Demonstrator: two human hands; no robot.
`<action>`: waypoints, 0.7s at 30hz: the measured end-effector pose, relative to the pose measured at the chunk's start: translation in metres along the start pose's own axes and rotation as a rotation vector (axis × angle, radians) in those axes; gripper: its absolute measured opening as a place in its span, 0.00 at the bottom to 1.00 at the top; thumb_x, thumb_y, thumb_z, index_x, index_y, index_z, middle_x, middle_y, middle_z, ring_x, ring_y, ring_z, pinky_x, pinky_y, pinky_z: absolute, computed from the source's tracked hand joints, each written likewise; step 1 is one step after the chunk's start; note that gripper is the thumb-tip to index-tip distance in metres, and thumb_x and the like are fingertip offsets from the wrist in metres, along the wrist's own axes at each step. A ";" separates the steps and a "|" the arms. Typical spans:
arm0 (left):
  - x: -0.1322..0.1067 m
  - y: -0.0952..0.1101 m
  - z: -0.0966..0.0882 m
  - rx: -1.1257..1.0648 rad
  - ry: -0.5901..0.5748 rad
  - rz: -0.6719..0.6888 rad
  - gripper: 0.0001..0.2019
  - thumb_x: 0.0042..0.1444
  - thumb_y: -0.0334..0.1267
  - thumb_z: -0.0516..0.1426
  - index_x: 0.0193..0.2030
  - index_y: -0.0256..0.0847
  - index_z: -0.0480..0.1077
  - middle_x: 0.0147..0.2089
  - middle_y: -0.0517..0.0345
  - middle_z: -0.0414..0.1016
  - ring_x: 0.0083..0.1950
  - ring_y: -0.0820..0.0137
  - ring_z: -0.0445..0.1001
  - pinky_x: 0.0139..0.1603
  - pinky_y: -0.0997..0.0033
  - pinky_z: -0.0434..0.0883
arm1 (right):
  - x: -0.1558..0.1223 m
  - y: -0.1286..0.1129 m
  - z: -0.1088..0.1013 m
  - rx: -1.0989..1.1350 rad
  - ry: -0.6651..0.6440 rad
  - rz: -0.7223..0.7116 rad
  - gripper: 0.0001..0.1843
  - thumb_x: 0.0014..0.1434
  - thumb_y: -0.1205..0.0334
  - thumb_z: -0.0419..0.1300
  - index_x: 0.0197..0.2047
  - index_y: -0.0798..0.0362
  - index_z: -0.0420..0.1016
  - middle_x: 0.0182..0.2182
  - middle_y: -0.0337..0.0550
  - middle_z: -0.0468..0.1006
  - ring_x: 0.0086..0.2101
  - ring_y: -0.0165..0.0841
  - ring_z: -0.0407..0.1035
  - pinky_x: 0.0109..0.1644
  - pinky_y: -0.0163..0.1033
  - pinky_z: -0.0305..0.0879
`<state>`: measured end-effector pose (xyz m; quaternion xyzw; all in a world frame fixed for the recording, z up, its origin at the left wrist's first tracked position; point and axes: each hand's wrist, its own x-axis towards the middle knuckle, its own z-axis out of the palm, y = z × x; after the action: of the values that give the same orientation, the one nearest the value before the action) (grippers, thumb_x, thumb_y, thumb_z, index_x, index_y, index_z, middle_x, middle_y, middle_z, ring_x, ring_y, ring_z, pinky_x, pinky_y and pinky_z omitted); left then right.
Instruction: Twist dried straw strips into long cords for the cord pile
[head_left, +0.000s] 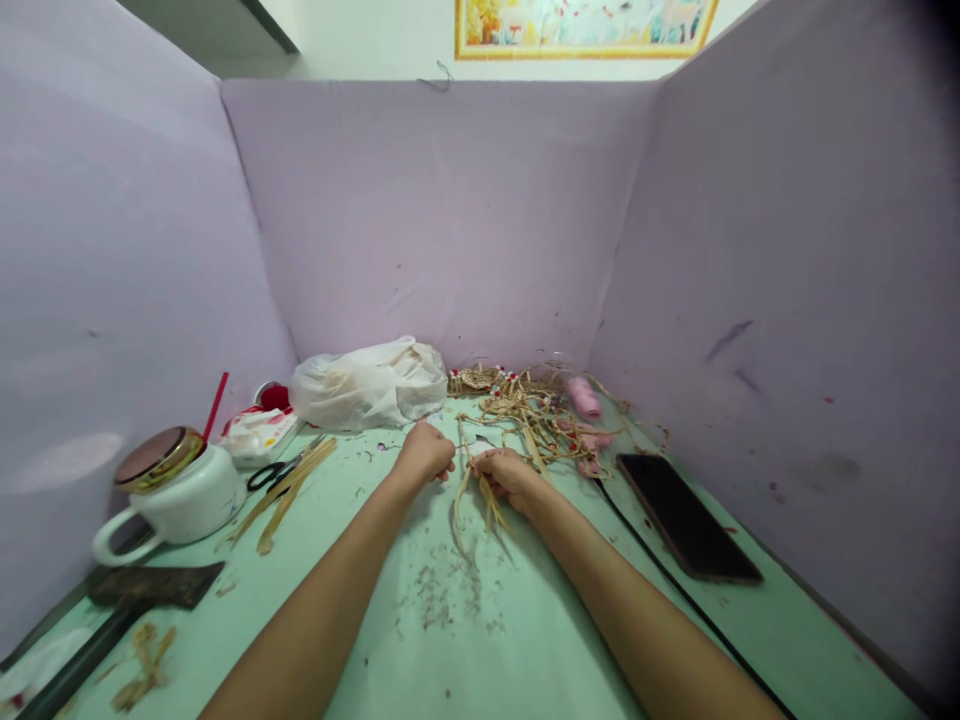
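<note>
Both my hands rest close together on a pale green table (525, 640). My left hand (424, 455) is curled closed beside a bunch of tan straw strips (480, 500); what it pinches is too small to make out. My right hand (506, 472) is closed round that bunch, whose ends trail toward me. A tangle of straw cord (529, 415) lies just beyond my hands.
Lilac partition walls (450, 220) enclose the table. At left stand a white lidded mug (176, 490), scissors (274, 472), loose straw strips (289, 490) and a dark cleaver (142, 590). A white plastic bag (371, 385) lies behind. A pink thread spool (583, 397), phone (686, 515) and black cable (675, 590) lie right.
</note>
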<state>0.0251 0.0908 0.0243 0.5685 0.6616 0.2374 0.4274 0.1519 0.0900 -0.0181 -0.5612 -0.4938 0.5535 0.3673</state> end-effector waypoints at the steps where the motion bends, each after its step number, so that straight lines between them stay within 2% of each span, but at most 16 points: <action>1: 0.004 -0.002 0.000 -0.097 -0.003 -0.050 0.06 0.43 0.30 0.53 0.18 0.33 0.65 0.13 0.59 0.63 0.13 0.79 0.55 0.16 0.78 0.51 | 0.000 0.000 -0.001 -0.004 -0.009 0.004 0.06 0.39 0.72 0.49 0.15 0.56 0.60 0.09 0.31 0.53 0.11 0.20 0.45 0.15 0.29 0.38; 5: 0.014 -0.010 0.012 -0.269 -0.174 -0.148 0.06 0.45 0.27 0.52 0.20 0.32 0.65 0.14 0.60 0.63 0.14 0.82 0.57 0.16 0.82 0.53 | 0.001 -0.001 -0.002 -0.037 -0.036 0.002 0.05 0.41 0.72 0.50 0.17 0.56 0.61 0.10 0.33 0.59 0.12 0.20 0.47 0.16 0.29 0.39; 8: 0.017 -0.013 0.018 -0.316 -0.238 -0.180 0.06 0.46 0.28 0.53 0.20 0.33 0.64 0.15 0.62 0.61 0.15 0.83 0.57 0.17 0.84 0.55 | 0.002 0.000 -0.003 -0.100 -0.038 -0.026 0.06 0.42 0.71 0.51 0.17 0.56 0.61 0.11 0.32 0.59 0.12 0.21 0.47 0.17 0.29 0.40; 11: 0.019 -0.015 0.016 -0.294 -0.240 -0.216 0.07 0.45 0.28 0.53 0.18 0.33 0.62 0.12 0.64 0.57 0.12 0.83 0.52 0.14 0.83 0.49 | 0.003 0.002 -0.005 -0.197 -0.026 -0.098 0.07 0.43 0.71 0.52 0.16 0.56 0.62 0.10 0.31 0.56 0.14 0.22 0.48 0.19 0.29 0.43; 17: 0.018 -0.015 0.016 -0.226 -0.157 -0.167 0.07 0.39 0.28 0.54 0.16 0.35 0.59 0.10 0.68 0.52 0.10 0.83 0.46 0.13 0.80 0.41 | 0.002 0.000 -0.009 -0.430 0.040 -0.270 0.04 0.40 0.71 0.56 0.17 0.57 0.69 0.15 0.35 0.65 0.20 0.24 0.56 0.24 0.30 0.47; 21: 0.011 -0.013 0.021 -0.198 -0.094 -0.138 0.06 0.36 0.29 0.55 0.15 0.36 0.60 0.09 0.67 0.52 0.10 0.82 0.47 0.13 0.78 0.40 | -0.005 -0.010 -0.013 -0.732 0.195 -0.227 0.05 0.40 0.65 0.58 0.19 0.57 0.73 0.15 0.39 0.67 0.20 0.27 0.58 0.23 0.32 0.47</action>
<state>0.0354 0.0950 0.0001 0.4870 0.6518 0.2446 0.5275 0.1641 0.0895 -0.0057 -0.6467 -0.6803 0.2409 0.2468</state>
